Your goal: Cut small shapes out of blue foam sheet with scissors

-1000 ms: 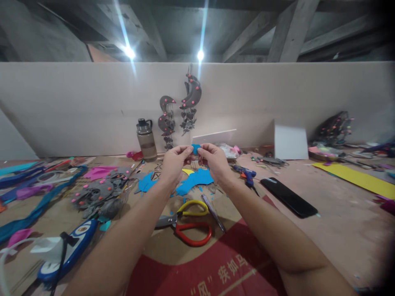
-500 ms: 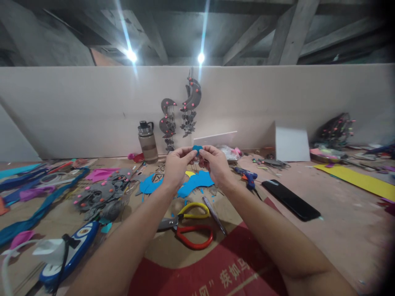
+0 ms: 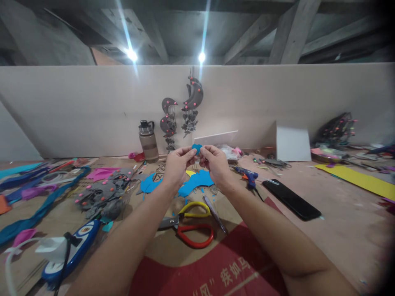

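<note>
A small blue piece (image 3: pixel 196 149) is pinched between my two hands at the middle of the view. My left hand (image 3: pixel 180 163) grips its left side with thumb and fingers. On its right side, the thumb and fingers of my right hand (image 3: pixel 214 163) are closed on it. Larger blue cut shapes (image 3: pixel 196 182) lie on the table just below and behind my hands, with a yellow bit beside them. Scissors (image 3: pixel 195 225) with one yellow and one red handle rest between my forearms, next to a slim pen-like tool (image 3: pixel 215 214).
A bottle (image 3: pixel 148 141) stands behind my left hand. Grey ornaments (image 3: pixel 193 102) hang on the wall. Right of my hands are a glue gun (image 3: pixel 248 174), a black phone (image 3: pixel 291 199) and a yellow sheet (image 3: pixel 358 179). A blue power strip (image 3: pixel 72 257) and felt strips lie left.
The view has shifted very slightly. Both hands keep their pinch on the small blue piece, which looks slightly turned.
</note>
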### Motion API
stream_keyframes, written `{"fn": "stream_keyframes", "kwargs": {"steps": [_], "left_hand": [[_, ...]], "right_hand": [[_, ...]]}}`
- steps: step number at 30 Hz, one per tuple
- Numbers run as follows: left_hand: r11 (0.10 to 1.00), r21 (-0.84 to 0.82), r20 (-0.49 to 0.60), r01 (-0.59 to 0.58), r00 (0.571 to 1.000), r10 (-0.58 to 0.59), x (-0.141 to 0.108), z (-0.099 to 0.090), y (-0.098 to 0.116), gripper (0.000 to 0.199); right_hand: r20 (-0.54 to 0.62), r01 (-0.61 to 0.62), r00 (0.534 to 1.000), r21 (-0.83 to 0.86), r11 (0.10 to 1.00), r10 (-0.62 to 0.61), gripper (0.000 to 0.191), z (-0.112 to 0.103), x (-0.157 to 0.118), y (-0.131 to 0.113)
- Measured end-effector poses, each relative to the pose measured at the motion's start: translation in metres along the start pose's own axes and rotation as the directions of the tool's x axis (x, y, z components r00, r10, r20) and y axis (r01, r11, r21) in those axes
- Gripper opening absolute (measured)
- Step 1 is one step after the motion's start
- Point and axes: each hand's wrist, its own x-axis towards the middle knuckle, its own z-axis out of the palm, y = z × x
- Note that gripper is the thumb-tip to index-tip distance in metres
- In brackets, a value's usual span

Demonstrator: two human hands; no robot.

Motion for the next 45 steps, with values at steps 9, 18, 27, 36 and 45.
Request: {"fn": "stream_keyframes", "kwargs": {"steps": [9, 18, 27, 36, 45], "left_hand": [[0.999, 0.024, 0.021, -0.030, 0.999, 0.030, -0.002, 0.001, -0.001, 0.030], [0.999, -0.001, 0.053, 0.034, 0.998, -0.034, -0.002, -0.001, 0.001, 0.030], [0.997, 0.074, 0.062, -0.009, 0.998, 0.004, 0.000, -0.003, 0.001, 0.029], [0.990, 0.140, 0.028, -0.017, 1.000, 0.013, 0.005, -0.007, -0.005, 0.025], [0.990, 0.130, 0.098, 0.050, 0.993, -0.064, 0.005, -0.009, 0.004, 0.024]], "right_hand": [[-0.022, 0.021, 1.000, -0.023, 1.000, -0.021, 0.027, 0.000, 0.000, 0.001], [-0.028, 0.021, 0.999, -0.019, 1.000, -0.021, 0.027, 0.001, -0.001, -0.001], [-0.057, 0.023, 0.998, -0.063, 0.998, -0.026, 0.025, -0.002, -0.001, 0.002], [-0.011, -0.064, 0.998, -0.062, 0.996, 0.064, 0.029, -0.008, 0.005, 0.002], [-0.032, -0.059, 0.998, -0.121, 0.991, 0.055, 0.026, -0.008, 0.005, 0.001]]}}
